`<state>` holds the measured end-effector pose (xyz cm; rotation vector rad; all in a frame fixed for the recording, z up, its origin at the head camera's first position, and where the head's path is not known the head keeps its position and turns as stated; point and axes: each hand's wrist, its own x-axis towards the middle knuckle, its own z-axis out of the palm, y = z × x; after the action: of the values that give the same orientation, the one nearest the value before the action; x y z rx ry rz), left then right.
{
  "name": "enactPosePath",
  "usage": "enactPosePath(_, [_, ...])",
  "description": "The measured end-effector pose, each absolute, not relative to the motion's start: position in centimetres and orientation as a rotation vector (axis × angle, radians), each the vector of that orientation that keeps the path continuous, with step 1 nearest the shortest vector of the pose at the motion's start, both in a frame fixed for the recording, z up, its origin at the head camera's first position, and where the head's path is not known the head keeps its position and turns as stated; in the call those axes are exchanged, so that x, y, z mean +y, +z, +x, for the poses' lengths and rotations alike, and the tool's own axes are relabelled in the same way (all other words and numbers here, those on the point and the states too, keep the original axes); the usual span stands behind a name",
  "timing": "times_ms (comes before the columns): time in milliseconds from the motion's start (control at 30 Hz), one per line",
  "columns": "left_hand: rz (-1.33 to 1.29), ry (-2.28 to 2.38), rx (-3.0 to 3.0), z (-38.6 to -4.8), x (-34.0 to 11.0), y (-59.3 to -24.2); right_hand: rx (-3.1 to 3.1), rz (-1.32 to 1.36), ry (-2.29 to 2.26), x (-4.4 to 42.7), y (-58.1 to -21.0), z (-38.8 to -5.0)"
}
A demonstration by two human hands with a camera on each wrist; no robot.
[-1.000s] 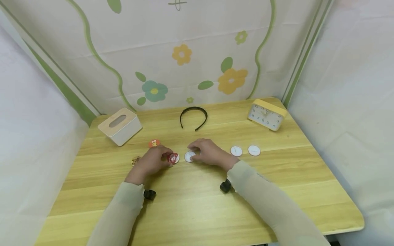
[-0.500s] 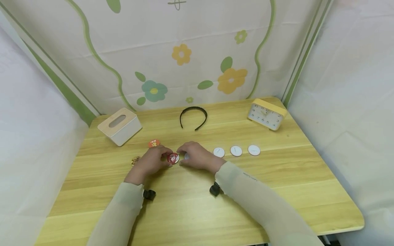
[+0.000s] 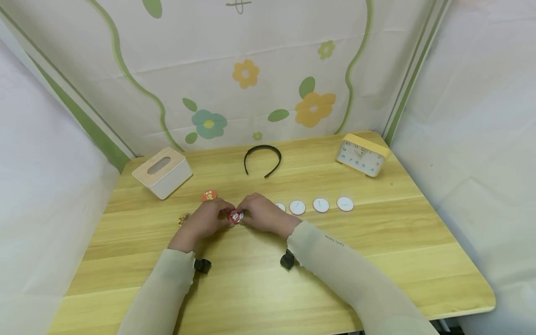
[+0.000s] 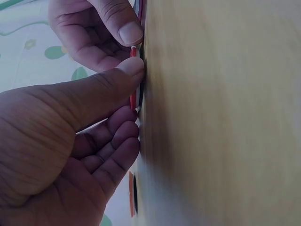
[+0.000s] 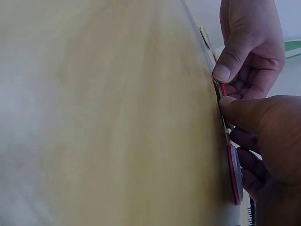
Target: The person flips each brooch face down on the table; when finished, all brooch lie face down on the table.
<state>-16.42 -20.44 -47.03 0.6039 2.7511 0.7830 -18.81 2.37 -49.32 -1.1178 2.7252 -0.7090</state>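
While both hands meet near the middle of the wooden table (image 3: 268,284), a small red disc (image 3: 234,217) sits between them, low at the tabletop; contact with the wood cannot be told. Left hand (image 3: 204,220): thumb and fingers nearly together, pinching the disc at its left side. Right hand (image 3: 264,213): fingers curled, thumb and forefinger pinching its right edge.

Surface: light yellow wood with streaked grain, front right corner rounded. Four white discs (image 3: 321,205) run in a row to the right, the leftmost partly covered by the right hand. An orange disc (image 3: 209,194) lies behind the left hand; a brown patterned disc (image 3: 184,219) is partly hidden at its outer side. Farther back stand a tissue box (image 3: 167,176) at left and a yellow-topped clock (image 3: 361,158) at right, with a black headband (image 3: 262,147) lying between.

Room: pale back cloth (image 3: 268,28), creased, printed with orange and teal flowers, leaves and wavy green stems. Whitish side sheets (image 3: 469,139) flank the table.
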Motion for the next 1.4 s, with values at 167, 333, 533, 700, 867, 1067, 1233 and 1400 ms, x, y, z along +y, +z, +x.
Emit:
enactPosePath(167, [0.636,0.776,2.735,-16.4,-20.5,-46.9,2.727,-1.142,-0.663,2.4,-49.0,-18.6])
enactPosePath(333, [0.703,0.761,2.726,-16.3,-20.9,-46.8,2.729,-1.130,-0.669,2.5,-49.2,-18.6])
enactPosePath(533, [0.684,0.832,2.774,-16.2,-21.3,-46.3,2.748,-1.072,-0.688,2.8,-49.0,-18.6])
enactPosePath(700, [0.686,0.792,2.854,-16.3,-20.9,-46.2,2.768,-1.006,-0.707,2.9,-48.6,-18.4])
enactPosePath(867, [0.692,0.782,2.921,-16.5,-20.6,-46.6,2.727,-0.989,-0.826,2.8,-48.6,-18.5])
enactPosePath(1067, [0.657,0.782,2.918,-16.7,-20.5,-47.1,2.711,-1.044,-0.836,2.7,-48.5,-18.4])
enactPosePath(1233, [0.593,0.852,2.866,-16.5,-20.2,-47.1,2.728,-1.001,-0.817,2.6,-48.6,-18.3])
enactPosePath(1400, [0.546,0.930,2.794,-16.5,-20.1,-47.1,2.742,-0.990,-0.835,2.7,-48.9,-18.5])
